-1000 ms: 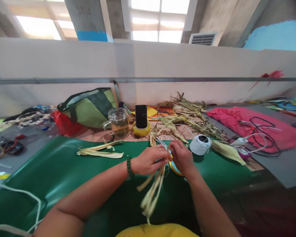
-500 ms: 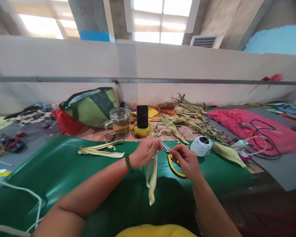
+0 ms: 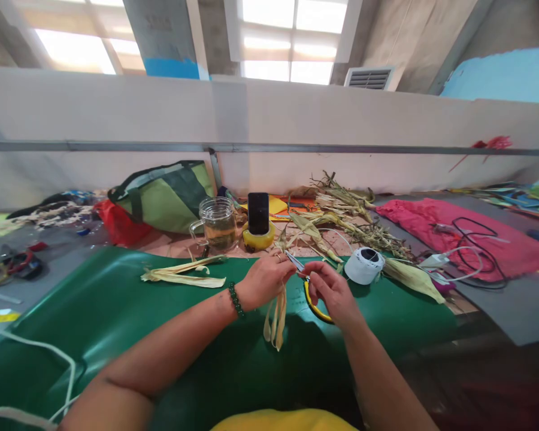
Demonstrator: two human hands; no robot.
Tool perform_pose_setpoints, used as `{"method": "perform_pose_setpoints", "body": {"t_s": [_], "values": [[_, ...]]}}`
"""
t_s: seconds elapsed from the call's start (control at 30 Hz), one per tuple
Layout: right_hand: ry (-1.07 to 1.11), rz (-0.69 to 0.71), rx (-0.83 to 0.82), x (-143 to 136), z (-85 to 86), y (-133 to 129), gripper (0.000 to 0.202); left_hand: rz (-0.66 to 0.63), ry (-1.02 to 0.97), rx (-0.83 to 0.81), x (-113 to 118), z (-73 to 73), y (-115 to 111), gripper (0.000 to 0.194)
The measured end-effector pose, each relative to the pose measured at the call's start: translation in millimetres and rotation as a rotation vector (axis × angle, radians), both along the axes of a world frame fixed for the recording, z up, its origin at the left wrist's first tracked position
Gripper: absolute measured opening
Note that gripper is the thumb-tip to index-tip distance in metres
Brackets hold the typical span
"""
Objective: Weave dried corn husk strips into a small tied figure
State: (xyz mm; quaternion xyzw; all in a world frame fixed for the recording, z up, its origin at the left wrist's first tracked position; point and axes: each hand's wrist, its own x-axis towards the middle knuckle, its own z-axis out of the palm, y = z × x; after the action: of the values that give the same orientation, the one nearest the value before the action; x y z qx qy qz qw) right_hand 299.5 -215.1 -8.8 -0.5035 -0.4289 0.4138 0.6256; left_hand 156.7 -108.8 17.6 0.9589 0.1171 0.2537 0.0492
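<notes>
Above the green mat (image 3: pixel 117 311), the left hand (image 3: pixel 263 280) pinches a bundle of pale, dry husk strips (image 3: pixel 276 314) that hang limp from its fingers. Just beside it, the right hand (image 3: pixel 335 290) grips yellow-handled scissors (image 3: pixel 312 293), blades pointing toward the strips.

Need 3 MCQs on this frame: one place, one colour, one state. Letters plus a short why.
1. Where does the black phone stand?
A. in the yellow tape roll
B. on the pink cloth
C. in the glass mug

2. What colour is the bead bracelet on the left wrist?
A. red
B. green
C. white

3. What does the left hand hold?
A. nothing
B. a cable
C. pale dried husk strips

Answers: 1 A, the phone stands upright in the roll's hole. 2 B, dark green beads. 3 C, the strips hang from its closed fingers.
</notes>
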Motion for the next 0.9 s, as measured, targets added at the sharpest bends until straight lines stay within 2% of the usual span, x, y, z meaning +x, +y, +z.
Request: {"method": "perform_pose_setpoints", "body": {"t_s": [0.1, 0.2, 0.23, 0.3, 0.4, 0.5, 0.57, 0.63, 0.77, 0.83, 0.9], "values": [[0.086, 0.232, -0.117, -9.6, -8.2, 0.5, 0.053, 0.021, 0.016, 0.075, 0.2, -2.3, 2.2, 0.017], [-0.114, 0.493, -0.259, -15.3, -8.3, -4.4, 0.04, 0.055, 0.022, 0.088, 0.0, -0.9, 3.6, 0.024], [-0.205, 0.535, -0.282, -14.6, -6.1, -7.3, 0.032, 0.069, 0.015, 0.075, -0.3, 0.3, 4.1, 0.025], [-0.358, 0.532, -0.286, -8.3, 1.1, -14.3, 0.026, 0.081, -0.005, 0.031, -1.0, 2.8, 5.5, 0.025], [-0.517, 0.405, -0.203, 10.9, 15.3, -26.1, 0.033, 0.078, -0.016, -0.046, -2.0, 5.6, 8.1, 0.021], [-0.682, 0.18, -0.079, 31.2, 28.5, -37.7, 0.035, 0.068, -0.003, -0.107, -2.0, 6.0, 10.6, 0.02], [-0.719, 0.017, -0.013, 41.5, 34.3, -44.8, 0.036, 0.061, 0.014, -0.139, -1.7, 5.4, 11.8, 0.019], [-0.668, -0.16, 0.049, 50.1, 36.9, -50.3, 0.036, 0.053, 0.038, -0.165, -1.3, 4.9, 12.6, 0.018], [-0.522, -0.551, 0.094, 72.4, 32.3, -52.5, 0.034, 0.019, 0.043, -0.25, -1.2, 7.0, 11.4, 0.015], [-0.53, -0.654, 0.057, 87.3, 25.0, -49.1, 0.034, -0.027, 0.018, -0.373, -1.3, 10.3, 8.9, 0.012], [-0.671, -0.705, -0.017, 101.2, 15.3, -43.8, 0.034, -0.075, -0.02, -0.559, -1.2, 14.2, 5.9, 0.01]]}}
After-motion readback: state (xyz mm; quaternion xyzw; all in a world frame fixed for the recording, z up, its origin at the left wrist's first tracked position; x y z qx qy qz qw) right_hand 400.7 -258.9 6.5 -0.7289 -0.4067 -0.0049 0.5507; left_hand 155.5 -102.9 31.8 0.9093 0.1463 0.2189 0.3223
